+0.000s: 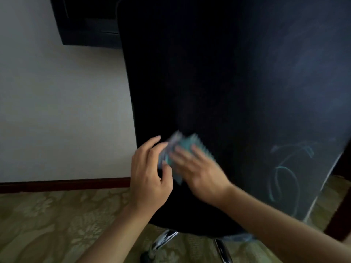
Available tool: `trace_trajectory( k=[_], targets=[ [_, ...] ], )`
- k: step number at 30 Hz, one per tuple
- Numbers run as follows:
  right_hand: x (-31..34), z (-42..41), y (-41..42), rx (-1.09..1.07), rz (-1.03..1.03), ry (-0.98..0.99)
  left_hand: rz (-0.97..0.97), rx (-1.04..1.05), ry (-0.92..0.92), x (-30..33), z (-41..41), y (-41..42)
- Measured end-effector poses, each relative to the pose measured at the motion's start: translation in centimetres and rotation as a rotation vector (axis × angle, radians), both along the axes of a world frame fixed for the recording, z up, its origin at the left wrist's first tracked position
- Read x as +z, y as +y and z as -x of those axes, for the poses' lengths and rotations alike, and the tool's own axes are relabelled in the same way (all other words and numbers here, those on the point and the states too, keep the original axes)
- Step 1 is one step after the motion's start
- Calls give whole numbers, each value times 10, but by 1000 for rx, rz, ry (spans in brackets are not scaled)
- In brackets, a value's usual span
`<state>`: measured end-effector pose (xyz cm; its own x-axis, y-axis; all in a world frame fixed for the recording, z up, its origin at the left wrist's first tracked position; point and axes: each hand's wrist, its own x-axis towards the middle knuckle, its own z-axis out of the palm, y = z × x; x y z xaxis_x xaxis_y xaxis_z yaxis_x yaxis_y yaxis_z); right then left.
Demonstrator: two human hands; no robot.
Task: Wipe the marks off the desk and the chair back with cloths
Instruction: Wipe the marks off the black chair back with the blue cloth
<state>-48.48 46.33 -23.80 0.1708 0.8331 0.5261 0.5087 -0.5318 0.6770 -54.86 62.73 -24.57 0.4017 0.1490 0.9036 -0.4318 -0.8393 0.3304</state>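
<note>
The chair back (218,82), a dark upholstered panel, filled most of the view, with the chrome chair base (167,238) visible beneath it on a patterned carpet (57,224).

A teal cloth (187,149) was held low against the left part of the chair back, between both hands. The left hand (150,173) was seen with its fingers curled round the cloth's left edge, thumb and fingertips pinching it. The right hand (197,168) was laid over the cloth's right side with fingers extended and pressed flat; motion blur prevented any finer reading of that hand's contact.

Progress was judged as follows:

1. The area of the chair back around and above the cloth showed no distinct marks, though the dim light limited certainty.
2. Pale chalk-like scribbles (286,173) were clearly present on the lower right part of the chair back, well apart from the cloth. These remained to be wiped.
3. A faint, smeared haze (307,59) was noted on the upper right part; further wiping was judged likely to be required there.
4. The desk was not identifiable in view, so its condition could not be assessed.

The chair-back portion of the task was therefore judged incomplete.
</note>
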Motion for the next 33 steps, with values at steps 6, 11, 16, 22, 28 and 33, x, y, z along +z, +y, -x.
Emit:
trace_trajectory(
  k=[6, 11, 16, 22, 28, 33],
  targets=[
    [47, -18, -13, 46, -248, 6, -2, -6, 3, -7, 5, -1],
    [15, -20, 2, 16, -523, 5, 95, -30, -21, -11, 2, -29],
    [-84, 12, -93, -114, -407, 170, -135, -196, 0, -16, -2, -83],
    [13, -39, -159, -160, -1449, 6, -226, -407, 72, -3, -15, -153],
    [-64, -10, -172, -162, -626, 88, -233, -396, -11, 17, -33, -180],
    [42, -52, -198, -66, -1009, -58, -235, -396, -75, 41, -39, -199]
  ],
)
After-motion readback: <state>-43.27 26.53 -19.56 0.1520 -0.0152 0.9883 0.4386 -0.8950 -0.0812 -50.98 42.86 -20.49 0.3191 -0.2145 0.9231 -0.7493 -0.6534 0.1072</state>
